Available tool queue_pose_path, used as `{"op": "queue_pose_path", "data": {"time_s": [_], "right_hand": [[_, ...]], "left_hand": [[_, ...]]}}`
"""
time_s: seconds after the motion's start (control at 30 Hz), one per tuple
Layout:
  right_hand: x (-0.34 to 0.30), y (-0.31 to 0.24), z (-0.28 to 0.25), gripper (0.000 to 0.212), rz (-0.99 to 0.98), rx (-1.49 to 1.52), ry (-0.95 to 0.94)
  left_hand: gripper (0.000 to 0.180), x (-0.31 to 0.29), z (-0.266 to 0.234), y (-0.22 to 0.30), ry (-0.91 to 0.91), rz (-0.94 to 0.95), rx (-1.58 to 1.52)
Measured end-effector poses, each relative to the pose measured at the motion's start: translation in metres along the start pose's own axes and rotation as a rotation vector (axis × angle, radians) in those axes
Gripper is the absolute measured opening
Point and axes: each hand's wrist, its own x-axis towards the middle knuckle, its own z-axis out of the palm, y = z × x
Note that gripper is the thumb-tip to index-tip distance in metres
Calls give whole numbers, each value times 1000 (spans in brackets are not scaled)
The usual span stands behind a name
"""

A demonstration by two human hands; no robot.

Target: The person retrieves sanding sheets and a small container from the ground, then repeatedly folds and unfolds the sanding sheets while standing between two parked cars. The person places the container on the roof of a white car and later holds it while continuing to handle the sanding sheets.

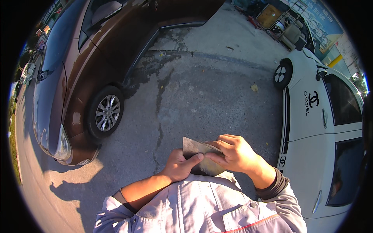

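Note:
Close in front of my chest, both hands hold a folded, worn grey-brown sheet (194,146) that looks like sandpaper. My left hand (178,167) is closed on its left side, the thumb laid across the front and the other fingers mostly hidden behind. On the right side, my right hand (235,152) pinches the sheet, its fingers bent over the upper edge and the thumb pointing toward the left thumb. One corner of the sheet sticks up between the hands. A darker part of it shows below the thumbs.
A brown car (79,81) stands at the left, its front wheel (108,112) facing me. Along the right is a white car (305,134) with dark windows. Grey concrete ground (210,93) with cracks and damp stains lies between them. A car seat (292,35) and clutter stand at the far right.

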Motion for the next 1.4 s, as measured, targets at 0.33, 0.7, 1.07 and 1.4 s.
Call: {"op": "queue_pose_path", "data": {"time_s": [0.33,0.7,1.07,1.4], "right_hand": [[4,-1,-11,28,47,-17,-189],[-2,-1,-12,28,147,-46,-333],[-7,-6,-16,37,258,-104,-481],[-11,2,-15,35,319,275,-174]], "left_hand": [[28,-3,0,0,2,-127,2],[22,-5,5,-7,-5,-104,-188],[19,-5,5,-4,-10,-48,-104],[24,-2,1,6,14,-45,-69]]}}
